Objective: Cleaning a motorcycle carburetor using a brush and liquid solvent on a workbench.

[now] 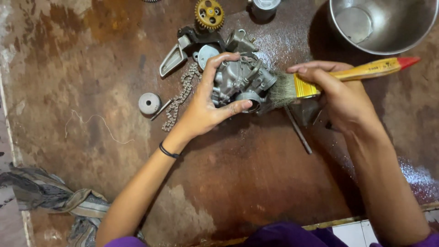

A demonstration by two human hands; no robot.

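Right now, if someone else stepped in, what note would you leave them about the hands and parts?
Left hand grips the grey cast-metal carburettor above the wet brown table. Right hand holds the yellow-handled, red-tipped paintbrush, bristles against the carburettor. Brushing is under way; how clean it is cannot be told. Nearby lie a steel chain, a yellow gear, a small grey toothed wheel and a steel bowl.

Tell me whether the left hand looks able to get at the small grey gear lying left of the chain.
Probably yes, once it lets go: the left hand grips the carburetor, but the small grey gear lies uncovered on the table just beside its wrist, nothing between.
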